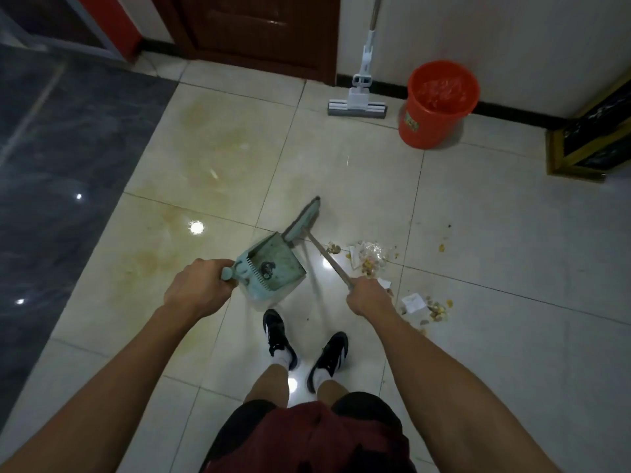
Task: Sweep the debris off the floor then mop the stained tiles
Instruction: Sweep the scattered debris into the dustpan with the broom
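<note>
My left hand grips the handle of a pale green dustpan, held off the floor in front of my feet, with a small dark bit inside it. My right hand holds the stick of a broom, whose green head rests on the tiles just beyond the dustpan. Debris of yellow crumbs, paper scraps and a clear wrapper lies to the right of the broom, and a second patch of debris lies beside my right wrist. Yellowish stains spread over the tiles at the left.
A sponge mop leans on the far wall beside a dark door. An orange bucket stands to its right. A black, gold-edged cabinet sits at the far right. Dark tiles cover the left. My feet stand below the dustpan.
</note>
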### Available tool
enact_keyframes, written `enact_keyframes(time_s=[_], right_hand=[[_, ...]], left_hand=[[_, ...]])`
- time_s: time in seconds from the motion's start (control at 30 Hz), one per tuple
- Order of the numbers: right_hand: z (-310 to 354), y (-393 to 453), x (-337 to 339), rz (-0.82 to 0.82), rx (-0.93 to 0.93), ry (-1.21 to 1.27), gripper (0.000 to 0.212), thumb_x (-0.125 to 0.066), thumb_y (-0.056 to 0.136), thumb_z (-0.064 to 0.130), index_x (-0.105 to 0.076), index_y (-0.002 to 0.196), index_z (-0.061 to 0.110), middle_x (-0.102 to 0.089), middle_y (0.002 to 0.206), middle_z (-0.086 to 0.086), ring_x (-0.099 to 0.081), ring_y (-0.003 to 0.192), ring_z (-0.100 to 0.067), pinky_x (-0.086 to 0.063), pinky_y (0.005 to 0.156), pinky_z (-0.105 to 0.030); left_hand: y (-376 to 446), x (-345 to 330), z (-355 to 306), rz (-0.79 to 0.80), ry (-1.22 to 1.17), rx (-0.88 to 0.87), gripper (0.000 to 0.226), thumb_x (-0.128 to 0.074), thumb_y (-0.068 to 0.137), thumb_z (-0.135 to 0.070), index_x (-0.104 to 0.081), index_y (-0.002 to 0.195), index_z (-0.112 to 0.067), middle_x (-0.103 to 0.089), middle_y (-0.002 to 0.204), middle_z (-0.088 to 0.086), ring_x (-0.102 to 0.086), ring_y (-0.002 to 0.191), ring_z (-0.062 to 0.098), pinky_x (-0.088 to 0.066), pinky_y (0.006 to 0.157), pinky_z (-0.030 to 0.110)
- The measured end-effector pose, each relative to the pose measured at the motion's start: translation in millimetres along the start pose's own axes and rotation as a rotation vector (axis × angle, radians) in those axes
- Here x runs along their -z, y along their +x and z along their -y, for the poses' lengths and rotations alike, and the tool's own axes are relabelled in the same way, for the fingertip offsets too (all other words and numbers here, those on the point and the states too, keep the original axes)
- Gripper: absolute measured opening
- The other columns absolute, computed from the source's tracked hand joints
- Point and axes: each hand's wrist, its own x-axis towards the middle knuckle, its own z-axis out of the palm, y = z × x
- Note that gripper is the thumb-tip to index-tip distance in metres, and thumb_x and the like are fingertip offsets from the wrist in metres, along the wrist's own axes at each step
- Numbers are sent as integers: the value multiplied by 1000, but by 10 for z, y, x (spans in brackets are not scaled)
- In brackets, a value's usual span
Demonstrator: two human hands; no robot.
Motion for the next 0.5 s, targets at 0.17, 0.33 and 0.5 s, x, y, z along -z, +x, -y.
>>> enact_keyframes(time_s=[0.17,0.33,0.5], right_hand=[[-383,-188,-189,37,-21,-102,37,-49,93,20,-62,128,16,-63,119,-8,-64,102,-26,-47,72,-30],[-805,-469,-344,64,-84,-204,37,-44,96,16,-57,131,19,-60,126,-7,-61,110,-24,-45,77,-32],[-1059,-790,-466,12,-131,-251,33,-44,99,19,-58,129,17,-62,124,-5,-64,108,-23,-45,77,-32]], left_hand=[[-207,-164,-62,43,42,-7,16,-61,88,-38,-69,100,-35,-69,86,-3,-65,75,22,-59,68,37],[-418,-300,-103,61,36,-13,10,-62,87,-38,-69,95,-36,-69,85,-4,-64,74,21,-59,69,36],[-640,-387,-197,60,-5,-50,9,-62,89,-37,-68,90,-31,-67,80,-3,-63,72,21,-56,66,34]])
